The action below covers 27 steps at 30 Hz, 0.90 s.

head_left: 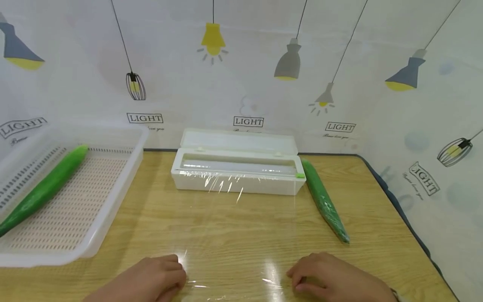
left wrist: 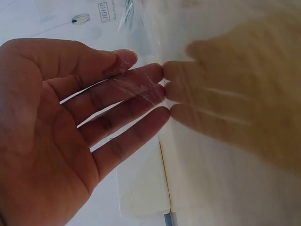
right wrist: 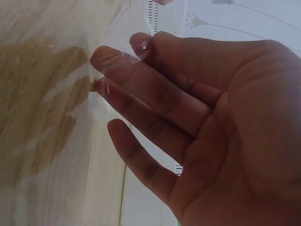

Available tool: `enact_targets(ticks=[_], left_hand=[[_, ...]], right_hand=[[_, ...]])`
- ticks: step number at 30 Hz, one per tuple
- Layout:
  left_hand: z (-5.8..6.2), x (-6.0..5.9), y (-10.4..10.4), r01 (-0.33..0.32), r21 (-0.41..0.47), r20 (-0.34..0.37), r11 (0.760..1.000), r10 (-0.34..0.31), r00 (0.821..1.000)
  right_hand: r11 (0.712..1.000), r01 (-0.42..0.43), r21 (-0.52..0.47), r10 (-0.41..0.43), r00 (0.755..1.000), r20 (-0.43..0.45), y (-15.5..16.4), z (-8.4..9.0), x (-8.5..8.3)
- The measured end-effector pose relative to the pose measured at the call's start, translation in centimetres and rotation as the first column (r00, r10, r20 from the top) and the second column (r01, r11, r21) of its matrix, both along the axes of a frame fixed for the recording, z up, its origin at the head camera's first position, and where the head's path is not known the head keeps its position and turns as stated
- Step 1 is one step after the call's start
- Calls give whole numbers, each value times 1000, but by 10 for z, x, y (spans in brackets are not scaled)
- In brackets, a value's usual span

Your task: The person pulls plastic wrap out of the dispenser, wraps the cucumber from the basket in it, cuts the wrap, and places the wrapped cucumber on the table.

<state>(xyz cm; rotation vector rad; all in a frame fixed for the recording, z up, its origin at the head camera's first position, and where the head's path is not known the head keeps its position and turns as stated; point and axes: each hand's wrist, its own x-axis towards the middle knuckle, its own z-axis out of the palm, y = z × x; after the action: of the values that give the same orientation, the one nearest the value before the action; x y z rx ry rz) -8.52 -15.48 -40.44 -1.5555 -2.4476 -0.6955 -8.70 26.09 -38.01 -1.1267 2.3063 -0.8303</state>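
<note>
Clear cling film (head_left: 234,226) stretches from the roll in a white dispenser box (head_left: 237,184), whose lid stands raised, toward the near side of the table. My left hand (head_left: 154,279) pinches one corner of the film between thumb and index finger (left wrist: 124,59), with the other fingers touching the table. At the opposite corner my right hand (head_left: 326,279) pinches the film between thumb and index finger (right wrist: 141,44). A cucumber (head_left: 324,201) with a shiny film over it lies on the table right of the box.
A white plastic basket (head_left: 109,209) with a perforated bottom stands at the left. Another cucumber (head_left: 49,188) lies slanted in it. Behind the wooden table (head_left: 362,184) hangs a lamp-patterned cloth (head_left: 249,71), which also runs along the right side.
</note>
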Motion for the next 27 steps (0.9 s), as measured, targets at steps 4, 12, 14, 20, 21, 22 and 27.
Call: enact_targets(ticks=[4, 12, 14, 20, 21, 22, 27], left_hand=[[1, -1, 0, -1, -5, 5, 1000, 1, 1000], [2, -1, -3, -42, 3, 109, 999, 42, 993], [1, -2, -3, -70, 12, 128, 997, 68, 989], [-5, -2, -4, -148, -1, 164, 989, 146, 976], [-7, -2, -4, -148, -5, 167, 989, 147, 975], [-8, -2, -4, -145, -9, 162, 989, 144, 976], [-13, -3, -3, -149, -41, 123, 988, 153, 981]], right_hand=[[1000, 7, 25, -6, 1000, -12, 0, -2, -1], [988, 157, -6, -155, 975, 157, -6, -7, -1], [984, 176, -27, -170, 975, 143, -8, -10, -2], [986, 161, -33, -161, 987, -3, -10, -19, -3], [986, 160, -41, -160, 987, -9, -10, -20, -3], [986, 160, -49, -161, 987, -9, -11, -22, -3], [983, 175, -60, -175, 985, 3, -14, -26, -2]])
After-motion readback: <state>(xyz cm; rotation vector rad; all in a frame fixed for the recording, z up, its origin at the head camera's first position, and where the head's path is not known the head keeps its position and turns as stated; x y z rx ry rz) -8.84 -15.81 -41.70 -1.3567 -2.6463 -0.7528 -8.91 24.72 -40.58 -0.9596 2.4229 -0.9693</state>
